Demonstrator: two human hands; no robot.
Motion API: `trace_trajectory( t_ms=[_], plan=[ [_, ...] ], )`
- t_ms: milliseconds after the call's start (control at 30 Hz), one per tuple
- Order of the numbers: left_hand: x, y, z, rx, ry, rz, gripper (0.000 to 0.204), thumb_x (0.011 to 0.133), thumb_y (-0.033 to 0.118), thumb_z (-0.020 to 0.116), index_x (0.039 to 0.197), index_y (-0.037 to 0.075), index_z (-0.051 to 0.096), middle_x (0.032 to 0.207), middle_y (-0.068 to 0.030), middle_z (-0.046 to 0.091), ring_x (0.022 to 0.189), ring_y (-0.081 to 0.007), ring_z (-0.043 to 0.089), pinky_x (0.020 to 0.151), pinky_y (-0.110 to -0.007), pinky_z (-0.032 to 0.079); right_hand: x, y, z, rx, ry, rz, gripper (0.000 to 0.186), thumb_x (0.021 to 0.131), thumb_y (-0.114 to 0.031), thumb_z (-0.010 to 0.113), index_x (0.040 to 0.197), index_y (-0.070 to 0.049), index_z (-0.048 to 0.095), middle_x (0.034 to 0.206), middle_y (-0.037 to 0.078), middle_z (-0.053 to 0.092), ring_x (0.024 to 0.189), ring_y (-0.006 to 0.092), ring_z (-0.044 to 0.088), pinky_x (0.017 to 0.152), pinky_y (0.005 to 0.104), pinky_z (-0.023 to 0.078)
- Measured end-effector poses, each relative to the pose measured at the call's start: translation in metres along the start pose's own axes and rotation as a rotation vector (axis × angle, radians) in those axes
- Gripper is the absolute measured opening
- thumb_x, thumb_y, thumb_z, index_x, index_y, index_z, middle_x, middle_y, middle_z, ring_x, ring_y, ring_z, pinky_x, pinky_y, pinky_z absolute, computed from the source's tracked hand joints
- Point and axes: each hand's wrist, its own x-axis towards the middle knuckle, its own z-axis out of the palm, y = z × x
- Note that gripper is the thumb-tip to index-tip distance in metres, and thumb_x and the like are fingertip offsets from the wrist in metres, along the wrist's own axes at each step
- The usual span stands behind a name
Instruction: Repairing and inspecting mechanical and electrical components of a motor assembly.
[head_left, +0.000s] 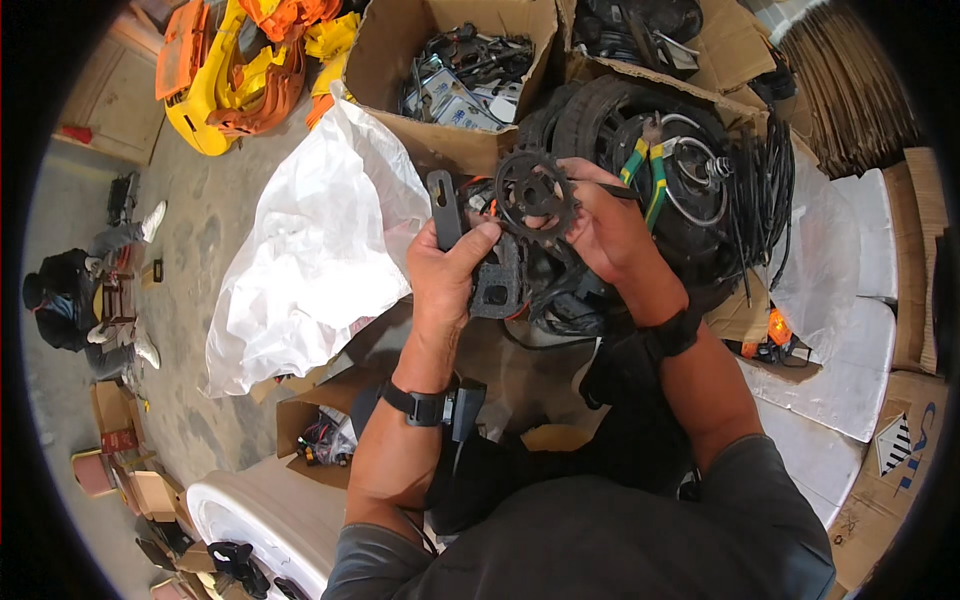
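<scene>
My left hand [447, 272] is closed around a flat black bar [443, 205] with a slot near its top, standing up above the thumb. Right beside those fingers is a black bicycle pedal [497, 282]; whether it joins the bar is hidden. My right hand [608, 235] grips a black toothed chainring [535, 195] by its right side, fingers partly behind it. The chainring's face is turned toward me, close to the bar. Behind my right hand, green-and-yellow-handled pliers [655, 185] rest on black wheels with tyres [605, 115].
A white plastic sheet [315, 250] drapes to the left. Cardboard boxes [390, 60] of metal parts stand beyond my hands. Black cables [765, 200] hang at the right, near white foam blocks [825, 370]. Yellow and orange panels [235, 90] lie far left; another person [65, 300] sits there.
</scene>
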Motion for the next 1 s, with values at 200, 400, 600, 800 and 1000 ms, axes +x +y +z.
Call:
trace_trajectory(
  t_ms=[200,400,600,800,1000],
  plan=[
    [-0.004,0.002,0.002,-0.067,-0.123,-0.025,0.024,0.078,0.001,0.073,0.100,0.000,0.065,0.092,-0.0039,0.067,0.079,-0.0094,0.062,0.074,-0.025,0.051,0.003,-0.001,-0.013,0.019,-0.077,0.094,0.031,0.092,-0.011,0.050,0.120,0.003,0.053,0.110,0.014,0.064,0.089,0.0217,0.067,0.075,0.0319,0.058],
    [-0.003,-0.001,-0.001,-0.092,-0.144,-0.068,0.022,0.079,0.000,0.072,0.099,0.001,0.065,0.090,-0.0028,0.067,0.076,-0.0087,0.061,0.071,-0.025,0.051,0.003,-0.001,-0.009,-0.111,0.002,0.125,0.028,0.090,-0.010,0.055,0.115,0.001,0.058,0.092,0.011,0.067,0.070,0.0174,0.068,0.057,0.0277,0.053],
    [-0.005,0.000,0.004,-0.098,-0.110,-0.058,0.021,0.079,-0.001,0.071,0.100,0.000,0.066,0.089,-0.0032,0.068,0.073,-0.0092,0.062,0.068,-0.024,0.051,0.005,-0.002,-0.006,-0.128,0.041,0.040,0.021,0.091,-0.010,0.057,0.110,-0.001,0.061,0.092,0.008,0.066,0.076,0.0145,0.067,0.058,0.0255,0.052],
    [-0.003,-0.001,0.000,-0.100,-0.081,-0.024,0.023,0.080,-0.002,0.071,0.102,0.000,0.067,0.091,-0.0050,0.069,0.076,-0.0107,0.064,0.070,-0.025,0.053,0.008,-0.004,-0.006,-0.156,0.171,0.047,0.018,0.093,-0.015,0.060,0.106,-0.004,0.062,0.093,0.006,0.066,0.076,0.0123,0.064,0.061,0.0266,0.049],
    [-0.002,0.002,0.002,-0.105,-0.035,-0.026,0.023,0.081,-0.001,0.070,0.104,-0.001,0.066,0.094,-0.0068,0.069,0.079,-0.0127,0.065,0.072,-0.027,0.054,0.005,-0.005,-0.009,-0.212,0.045,-0.011,0.023,0.095,-0.016,0.057,0.114,-0.003,0.058,0.103,0.010,0.066,0.088,0.0151,0.065,0.072,0.0289,0.054]
  ],
)
